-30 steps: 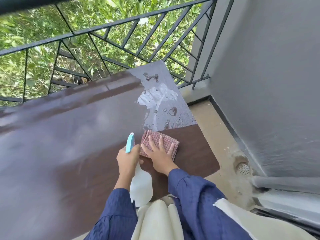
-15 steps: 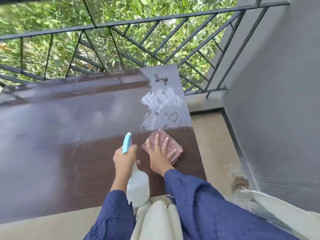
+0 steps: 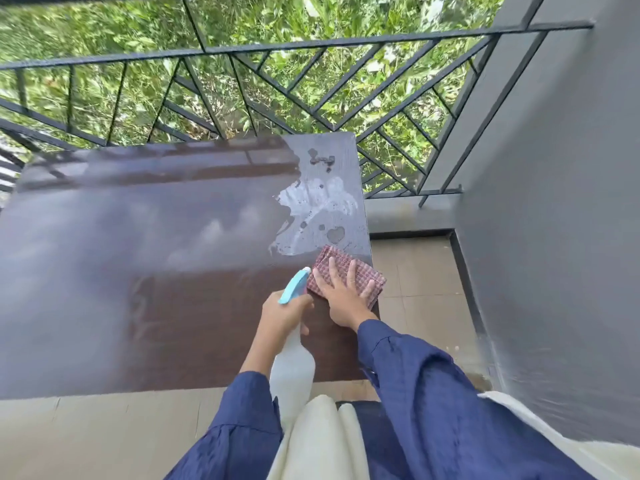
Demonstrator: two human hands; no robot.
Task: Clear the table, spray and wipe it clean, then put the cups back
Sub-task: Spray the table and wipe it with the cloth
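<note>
My right hand (image 3: 343,296) lies flat, fingers spread, pressing the checked cloth (image 3: 372,277) against the right edge of the tabletop (image 3: 138,271), and one corner of the cloth pokes past that edge. My left hand (image 3: 282,315) grips the neck of the spray bottle (image 3: 292,372), whose blue nozzle is just beside the cloth. Beyond the cloth a wet, whitish patch (image 3: 311,216) sits on the dark surface, and a black railing (image 3: 346,43) stands behind

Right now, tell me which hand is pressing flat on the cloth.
The right hand, fingers spread flat on the red checked cloth; the left hand instead grips the spray bottle.
</note>
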